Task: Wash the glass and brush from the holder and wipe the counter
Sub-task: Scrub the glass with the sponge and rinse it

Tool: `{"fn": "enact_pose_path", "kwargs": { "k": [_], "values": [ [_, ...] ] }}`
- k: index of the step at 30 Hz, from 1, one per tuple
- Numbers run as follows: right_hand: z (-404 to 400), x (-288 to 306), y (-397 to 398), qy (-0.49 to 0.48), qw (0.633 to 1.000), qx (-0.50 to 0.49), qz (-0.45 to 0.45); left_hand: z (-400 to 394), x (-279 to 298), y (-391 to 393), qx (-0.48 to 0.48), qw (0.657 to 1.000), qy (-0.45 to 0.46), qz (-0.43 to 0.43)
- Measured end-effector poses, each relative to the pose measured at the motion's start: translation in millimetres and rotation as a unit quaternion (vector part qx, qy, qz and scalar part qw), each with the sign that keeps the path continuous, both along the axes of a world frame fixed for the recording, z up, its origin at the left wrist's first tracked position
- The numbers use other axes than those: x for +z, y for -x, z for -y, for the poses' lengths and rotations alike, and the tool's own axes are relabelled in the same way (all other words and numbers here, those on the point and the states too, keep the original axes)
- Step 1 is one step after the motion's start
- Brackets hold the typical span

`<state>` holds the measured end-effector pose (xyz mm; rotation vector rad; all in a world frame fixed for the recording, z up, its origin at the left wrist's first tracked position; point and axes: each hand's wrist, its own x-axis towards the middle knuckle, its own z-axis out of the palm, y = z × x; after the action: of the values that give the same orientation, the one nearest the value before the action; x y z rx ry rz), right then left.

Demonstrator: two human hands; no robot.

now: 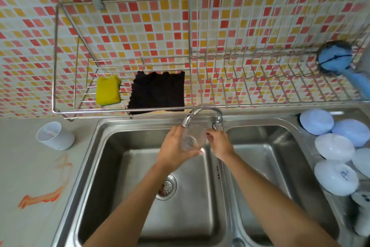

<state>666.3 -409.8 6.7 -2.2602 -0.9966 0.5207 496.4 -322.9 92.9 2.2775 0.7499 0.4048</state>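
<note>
A clear glass [193, 139] is held under the curved tap spout [187, 121] over the left sink basin [120, 166]. My left hand [176, 149] wraps around the glass from the left. My right hand [219, 142] touches the glass's right side, just below the tap's base [218, 121]. A blue brush [338, 62] lies in the wire wall rack [260, 78] at the far right. On the left counter [26, 166] stands a white holder cup [55, 135], with orange smears [43, 196] nearer me.
A yellow sponge [108, 90] and a dark cloth [158, 92] rest on the rack's left shelf. Several upturned white bowls [336, 166] sit on the drainboard right of the right basin [270, 176]. A drain strainer [167, 186] lies in the left basin.
</note>
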Motion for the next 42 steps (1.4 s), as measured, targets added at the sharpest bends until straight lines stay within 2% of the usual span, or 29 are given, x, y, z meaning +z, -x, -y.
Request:
{"fn": "enact_pose_path", "kwargs": {
  "k": [9, 13, 19, 23, 30, 33, 38, 42],
  "values": [
    [-3, -10, -2, 0.004, 1.000, -0.004, 0.021, -2, 5, 32, 0.030, 0.999, 0.006, 0.015],
    [-3, -13, -2, 0.003, 1.000, -0.006, 0.027, 4, 1, 38, -0.029, 0.999, -0.010, -0.022],
    [-4, -17, -4, 0.004, 1.000, -0.008, 0.024, -1, 5, 20, -0.022, 1.000, 0.013, -0.009],
    [-2, -15, -4, -0.025, 1.000, -0.014, 0.012, -15, 7, 16, -0.009, 1.000, -0.023, 0.017],
    [0, -15, -3, -0.046, 0.999, -0.016, -0.004, -24, -3, 17, 0.020, 0.997, -0.075, -0.011],
    [0, -15, -3, -0.051, 0.999, -0.018, -0.004, -21, -8, 10, 0.016, 0.998, -0.056, -0.023],
    [-1, -17, -3, -0.046, 0.998, -0.029, -0.016, -13, -7, -13, 0.052, 0.998, 0.036, 0.029],
    [0, -16, -5, -0.049, 0.999, -0.016, -0.012, -9, -9, -4, 0.031, 0.998, 0.020, 0.043]
  ]
}}
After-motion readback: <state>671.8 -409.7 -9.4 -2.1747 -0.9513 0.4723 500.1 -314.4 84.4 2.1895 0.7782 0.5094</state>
